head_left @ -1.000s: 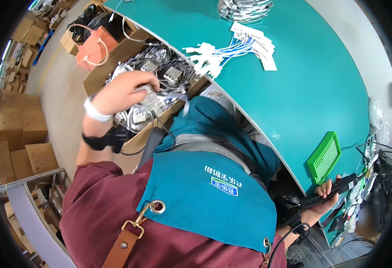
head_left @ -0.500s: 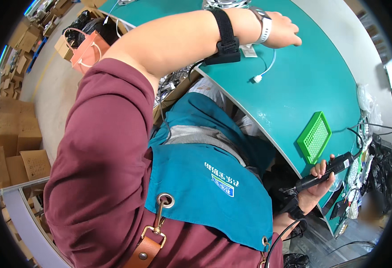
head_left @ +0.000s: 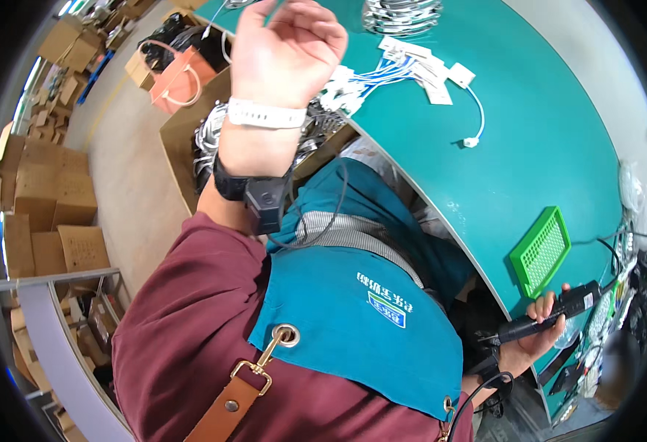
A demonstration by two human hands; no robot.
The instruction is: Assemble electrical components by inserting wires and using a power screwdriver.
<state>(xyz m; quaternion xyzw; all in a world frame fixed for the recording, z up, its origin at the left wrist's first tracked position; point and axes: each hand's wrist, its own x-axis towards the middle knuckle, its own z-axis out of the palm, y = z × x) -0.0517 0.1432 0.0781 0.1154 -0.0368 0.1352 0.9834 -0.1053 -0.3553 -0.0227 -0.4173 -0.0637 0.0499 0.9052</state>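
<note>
My left hand point(head_left: 287, 55) is raised at the top of the view, over the carton and the table's left edge. Its palm shows, with the thumb apart and the fingers loosely curled; nothing is seen in the palm, though the fingertips run out of view. Close beside it lies a bunch of white-and-blue cables point(head_left: 382, 76) with flat white end pieces. One short cable point(head_left: 481, 110) with a white plug lies apart. At lower right my right hand point(head_left: 533, 335) is wrapped round a black corded electric screwdriver point(head_left: 552, 313), its narrow tip pointing left. A green perforated tray point(head_left: 541, 254) lies just beyond it.
The green table point(head_left: 537, 147) curves along the right side. Coiled cables point(head_left: 401, 16) sit at its far end. An open carton point(head_left: 180, 144) of cables stands left of the table, near a pink handbag point(head_left: 183, 81). Cardboard boxes point(head_left: 51, 184) line the left; clutter crowds the far right.
My left hand has swung left and back from over the table, turning palm up. The cable bunch now shows. My right hand still grips the screwdriver.
</note>
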